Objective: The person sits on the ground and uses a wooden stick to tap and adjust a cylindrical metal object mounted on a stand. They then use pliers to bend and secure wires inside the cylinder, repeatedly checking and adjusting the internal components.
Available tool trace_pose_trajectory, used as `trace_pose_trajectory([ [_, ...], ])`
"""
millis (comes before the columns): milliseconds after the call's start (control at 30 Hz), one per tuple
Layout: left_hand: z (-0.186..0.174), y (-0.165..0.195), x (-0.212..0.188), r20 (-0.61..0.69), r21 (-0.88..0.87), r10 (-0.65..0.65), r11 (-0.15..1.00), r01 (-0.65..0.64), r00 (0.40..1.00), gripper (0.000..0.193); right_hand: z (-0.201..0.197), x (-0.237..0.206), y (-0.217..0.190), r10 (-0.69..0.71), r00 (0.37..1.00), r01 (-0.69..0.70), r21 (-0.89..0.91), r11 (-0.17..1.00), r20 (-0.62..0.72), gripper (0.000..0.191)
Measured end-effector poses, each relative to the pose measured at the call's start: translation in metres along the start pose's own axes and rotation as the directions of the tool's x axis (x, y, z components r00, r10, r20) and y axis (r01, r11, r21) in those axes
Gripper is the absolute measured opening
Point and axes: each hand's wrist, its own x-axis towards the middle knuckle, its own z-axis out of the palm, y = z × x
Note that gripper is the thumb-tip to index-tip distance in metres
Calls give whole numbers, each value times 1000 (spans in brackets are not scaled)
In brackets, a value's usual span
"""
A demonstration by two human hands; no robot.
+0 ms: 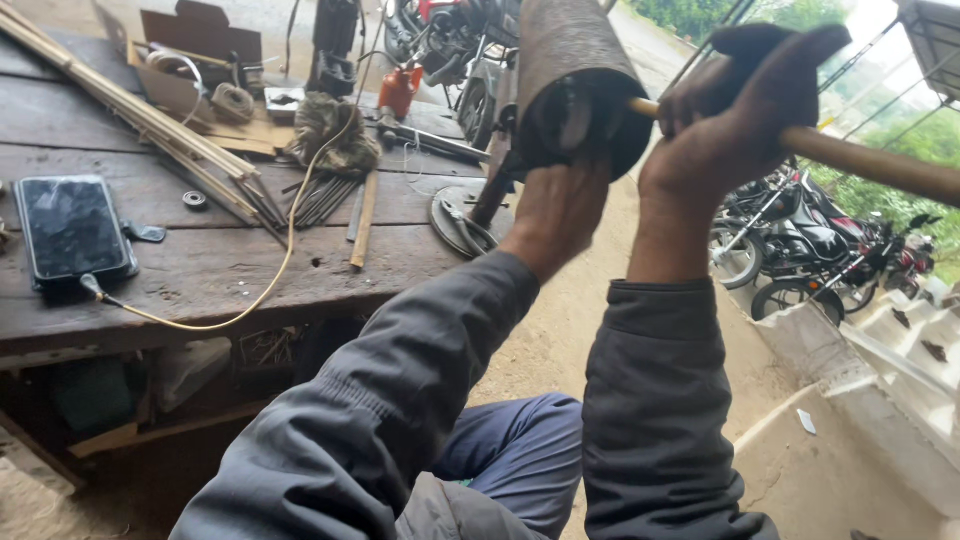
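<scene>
While the left hand (560, 205) reaches into the dark open mouth of a raised rusty metal cylinder (575, 75), its fingers hidden, grip unclear, the right hand (735, 120) is clenched around a wooden stick (870, 160) poking inside. Whatever the cylinder contains stays lost in shadow.

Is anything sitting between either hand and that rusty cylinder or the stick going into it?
Nothing visible does. The left hand already reaches into the open end of the rusty metal cylinder, and the right hand is closed around the wooden stick, whose tip enters that same opening.
</scene>
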Motion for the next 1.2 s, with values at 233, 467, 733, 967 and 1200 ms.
trace_pose_trajectory([
  [233, -37, -11, -48, -108, -311, 71, 945, -101, 992, 56, -19, -20, 42, -69, 998, 70, -60, 996, 14, 58],
  [467, -43, -28, -89, -126, -393, 34, 916, -81, 991, 46, -9, -39, 80, -93, 994, 84, -144, 986, -53, 55],
  [733, -69, -55, -104, -129, -386, 11, 921, -60, 992, 31, -16, -43, 40, -84, 996, 86, -91, 992, 27, 56],
  [967, -78, -70, -92, -66, -377, -47, 926, 19, 997, 23, -113, -91, -81, -139, 990, 139, -181, 974, 13, 55],
  [1200, -87, -66, -42, -16, -369, -12, 929, 5, 1000, 24, -168, -107, -131, -173, 971, 122, -283, 951, -162, 52],
])
